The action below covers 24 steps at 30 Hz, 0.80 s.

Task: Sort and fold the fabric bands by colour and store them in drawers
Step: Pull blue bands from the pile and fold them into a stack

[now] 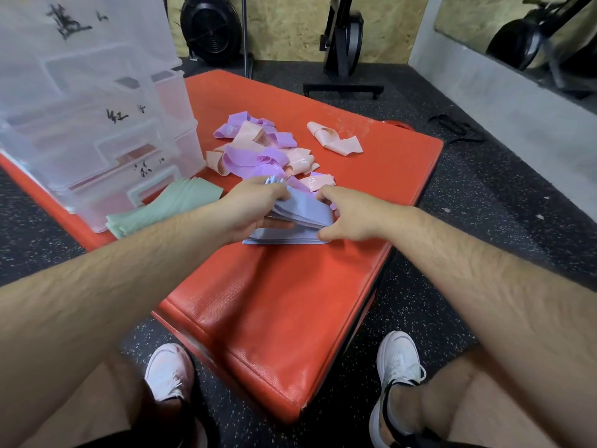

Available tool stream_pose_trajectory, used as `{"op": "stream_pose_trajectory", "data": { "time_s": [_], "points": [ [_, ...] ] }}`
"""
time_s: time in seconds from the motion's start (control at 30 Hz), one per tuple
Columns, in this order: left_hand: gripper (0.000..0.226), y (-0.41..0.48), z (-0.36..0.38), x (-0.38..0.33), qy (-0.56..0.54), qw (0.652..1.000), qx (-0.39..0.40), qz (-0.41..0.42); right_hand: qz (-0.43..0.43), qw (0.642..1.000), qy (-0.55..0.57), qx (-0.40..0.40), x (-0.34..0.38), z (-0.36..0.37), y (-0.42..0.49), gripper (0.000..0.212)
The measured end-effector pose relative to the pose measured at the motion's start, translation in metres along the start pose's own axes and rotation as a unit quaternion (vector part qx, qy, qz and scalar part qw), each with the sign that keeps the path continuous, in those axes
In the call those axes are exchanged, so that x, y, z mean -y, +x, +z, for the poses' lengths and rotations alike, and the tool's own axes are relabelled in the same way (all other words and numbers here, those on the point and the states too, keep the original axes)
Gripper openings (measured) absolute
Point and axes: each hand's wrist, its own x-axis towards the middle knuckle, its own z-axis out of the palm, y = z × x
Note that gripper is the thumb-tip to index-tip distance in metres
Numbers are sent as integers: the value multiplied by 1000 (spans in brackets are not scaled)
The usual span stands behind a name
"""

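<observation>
Drawer unit [97,140] blocks left; band pile [258,150] beyond; near mat [274,318] open.

You grip a stack of blue bands [297,218] with your left hand [255,208] on the orange mat [290,302], your right hand [349,218] pinches its right end, folded green bands [168,205] lie against the clear drawers [97,124], a purple and peach heap [258,150] sits just beyond your hands, one peach band [332,139] lies apart.

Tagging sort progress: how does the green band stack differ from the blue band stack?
The green stack is untouched; the blue stack is gripped by the left hand and right hand. The green stack lies fanned flat beside the drawer unit; the blue stack's upper layers are lifted. Both are single-colour piles on the red mat.
</observation>
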Motion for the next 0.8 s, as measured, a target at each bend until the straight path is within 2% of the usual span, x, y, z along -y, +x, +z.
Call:
{"op": "stream_pose_trajectory", "data": {
  "time_s": [0.1, 0.2, 0.33, 0.4, 0.47, 0.53, 0.6, 0.67, 0.8],
  "points": [
    [26, 2, -9, 0, 111, 993, -44, 23, -19, 999, -28, 5, 4, 1, 0, 43],
    [29, 4, -19, 1, 294, 949, -91, 74, -28, 998, -58, 17, 5, 0, 3, 42],
    [22, 9, -26, 10, 379, 916, -87, 103, -24, 996, -79, 42, 6, 2, 6, 53],
    [16, 13, -31, 18, 475, 861, -88, 158, -22, 995, -82, 45, 7, 3, 6, 54],
    [20, 17, -36, 27, 578, 775, -87, 240, -20, 996, -78, 41, 8, 4, 5, 54],
    [32, 18, -39, 34, 603, 737, -58, 298, -11, 996, -67, 50, 8, 3, 4, 55],
    [36, 17, -37, 36, 611, 726, -39, 314, 14, 997, -24, 69, 10, 1, 2, 53],
    [30, 14, -34, 36, 623, 723, -42, 296, 59, 994, 60, 76, 13, -3, 2, 43],
    [32, 14, -37, 35, 588, 763, -4, 266, 114, 979, 159, 50, 10, -1, 5, 27]
  ]
}}
